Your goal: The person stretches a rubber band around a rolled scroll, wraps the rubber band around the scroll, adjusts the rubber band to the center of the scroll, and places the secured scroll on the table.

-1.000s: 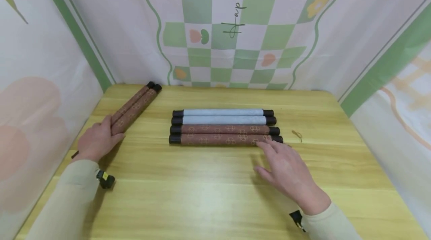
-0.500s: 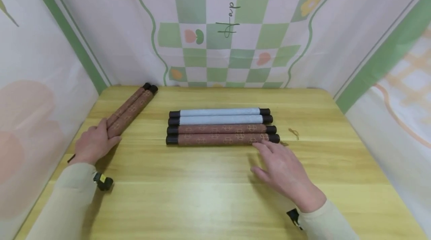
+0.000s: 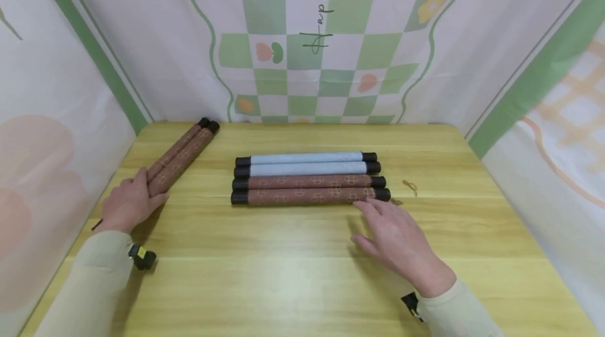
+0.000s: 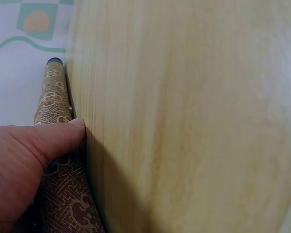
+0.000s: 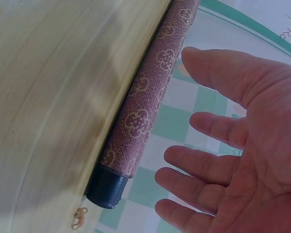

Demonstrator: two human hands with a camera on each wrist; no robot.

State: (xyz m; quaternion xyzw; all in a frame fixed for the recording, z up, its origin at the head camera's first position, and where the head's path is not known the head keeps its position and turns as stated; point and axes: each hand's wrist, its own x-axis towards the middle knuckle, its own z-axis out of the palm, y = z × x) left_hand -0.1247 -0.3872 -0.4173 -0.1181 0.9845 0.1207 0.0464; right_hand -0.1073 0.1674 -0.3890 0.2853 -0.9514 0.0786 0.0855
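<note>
At the left of the table, in the head view, my left hand (image 3: 126, 204) holds the near ends of two brown patterned scrolls (image 3: 184, 154) lying side by side at a slant. Its thumb lies along the side of a scroll (image 4: 70, 204) in the left wrist view; the other fingers are hidden there. My right hand (image 3: 402, 242) is spread, fingertips at the right end of the front brown scroll (image 3: 307, 197). The right wrist view shows loosely extended fingers with nothing held. Behind that scroll lie another brown scroll (image 3: 314, 182) and two pale blue scrolls (image 3: 307, 169), all parallel with black end knobs.
A small tan cord loop (image 3: 410, 187) lies right of the middle row on the wooden table (image 3: 293, 274). Printed cloth walls (image 3: 307, 80) stand at the back and both sides. Both wrists carry small black cameras (image 3: 143, 256).
The whole head view has shifted slightly left. Against the table, both hands and all the scrolls keep their places.
</note>
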